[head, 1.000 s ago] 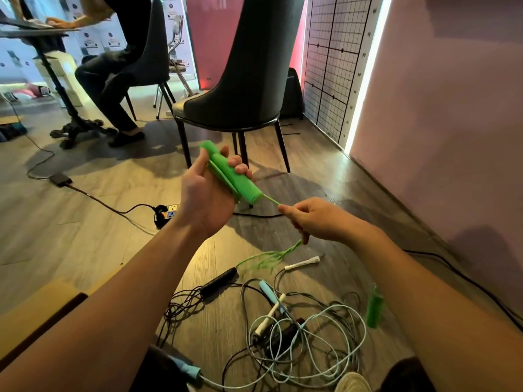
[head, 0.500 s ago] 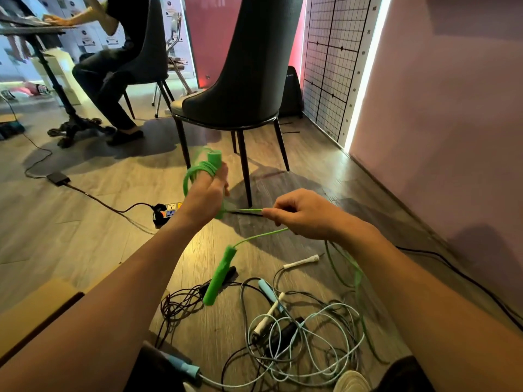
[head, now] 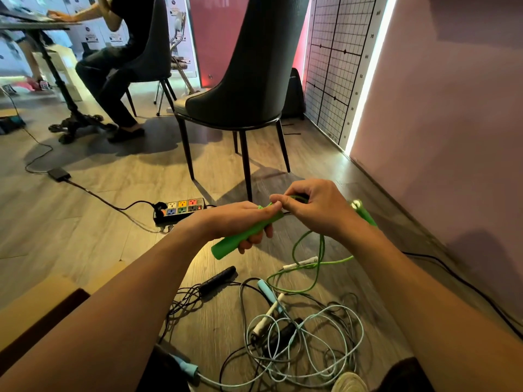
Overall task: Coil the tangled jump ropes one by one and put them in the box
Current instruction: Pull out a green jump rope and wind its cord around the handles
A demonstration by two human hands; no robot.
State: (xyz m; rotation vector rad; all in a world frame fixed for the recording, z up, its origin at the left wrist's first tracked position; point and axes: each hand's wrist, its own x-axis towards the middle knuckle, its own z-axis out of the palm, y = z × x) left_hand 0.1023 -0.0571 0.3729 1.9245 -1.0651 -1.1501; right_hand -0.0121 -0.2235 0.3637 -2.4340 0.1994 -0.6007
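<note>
- Left hand [head: 240,219]: closed round one green handle [head: 246,236]. The handle's butt end points down toward the person and its cord end points up toward the right hand.
- Right hand [head: 314,210]: fingers curled, fingertips pinching the green cord [head: 294,197] just where it leaves the handle. It touches the left hand's fingertips.
- Second handle [head: 363,213]: green, just beyond the right wrist. I cannot tell what holds it up.
- Cord slack: drops below the right hand in loose loops to the floor [head: 113,193], passing over a white handle [head: 301,261].
- Pile [head: 305,343]: under both forearms, near the person. It is made up of pale blue and dark cords and blue, white and black handles, all tangled.
- Box [head: 42,306]: cardboard, under the left forearm. Its inside is out of view.
- Also present: a power strip [head: 181,209] just beyond the left hand and a chair [head: 249,80] further beyond both hands.
- Change: half a second ago the hands were apart, the left raised with loops round its handle and the second handle dangling below. Now the hands meet at the handle's tip and the second handle is up by the right wrist. Those loops can no longer be made out.
- Reading: the green rope looks mostly free of the pile, and this is probably a fresh grip to begin or resume winding. Coiling is not finished and boxing has not begun. The rest of the pile has still to be done.
</note>
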